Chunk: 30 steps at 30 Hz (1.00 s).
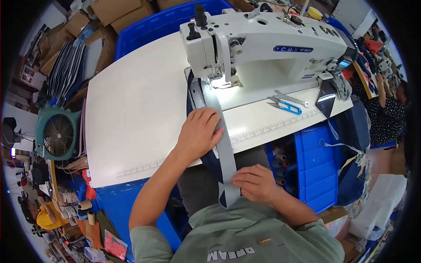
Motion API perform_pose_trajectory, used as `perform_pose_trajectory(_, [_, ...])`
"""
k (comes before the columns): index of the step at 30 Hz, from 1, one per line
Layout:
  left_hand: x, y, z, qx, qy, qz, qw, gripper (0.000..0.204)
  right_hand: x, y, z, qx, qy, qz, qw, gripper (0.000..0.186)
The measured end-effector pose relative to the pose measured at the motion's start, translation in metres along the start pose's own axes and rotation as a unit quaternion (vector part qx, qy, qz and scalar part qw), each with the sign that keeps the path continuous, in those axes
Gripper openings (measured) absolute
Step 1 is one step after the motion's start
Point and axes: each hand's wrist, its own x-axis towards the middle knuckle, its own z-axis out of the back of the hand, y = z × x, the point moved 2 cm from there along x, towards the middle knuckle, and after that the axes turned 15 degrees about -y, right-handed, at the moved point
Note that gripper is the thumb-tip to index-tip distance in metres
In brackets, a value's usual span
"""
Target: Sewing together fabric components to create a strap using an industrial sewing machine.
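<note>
A long grey fabric strip (226,160) with dark navy fabric (212,163) along its left side runs from the sewing machine's (272,44) lit presser foot (228,83) toward my lap. On the strip, just in front of the foot, my left hand (201,133) lies with its fingers resting on the cloth and the thumb apart. My right hand (255,183) is closed on the strip's right edge, below the table edge. At its lower end the strip folds over, showing the navy side. My left fingers hide part of the cloth beneath them.
Blue-handled thread snips (287,107), a wrench (291,99) and a phone (326,97) lie right of the needle. A ruler tape (276,128) follows the white table's (131,114) front edge. A blue bin (316,162) stands lower right; a green fan (58,133) stands left.
</note>
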Motion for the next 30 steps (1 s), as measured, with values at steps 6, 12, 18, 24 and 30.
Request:
perform_pose_trajectory(6, [0.01, -0.004, -0.003, 0.062, 0.036, -0.003, 0.997, 0.035, 0.031, -0.03, -0.012, 0.008, -0.017, -0.02, 1.0, 0.032])
perform_pose_trajectory(12, [0.019, 0.003, -0.005, 0.069, 0.045, 0.019, 0.996, 0.037, 0.062, -0.06, -0.021, -0.015, -0.011, -0.032, 0.999, 0.03])
perform_pose_trajectory(18, [0.031, 0.033, -0.016, 0.069, 0.008, 0.004, 0.998, 0.035, 0.09, -0.086, -0.031, -0.062, -0.018, -0.018, 0.998, 0.026])
perform_pose_trajectory(24, [0.038, 0.05, -0.01, 0.085, 0.007, -0.004, 0.996, 0.025, 0.108, -0.106, -0.044, -0.089, -0.004, -0.031, 0.996, 0.028])
perform_pose_trajectory(30, [-0.018, -0.007, 0.03, -0.052, 0.031, 0.074, 0.995, 0.018, 0.087, -0.091, -0.052, -0.096, -0.1, -0.086, 0.987, 0.029])
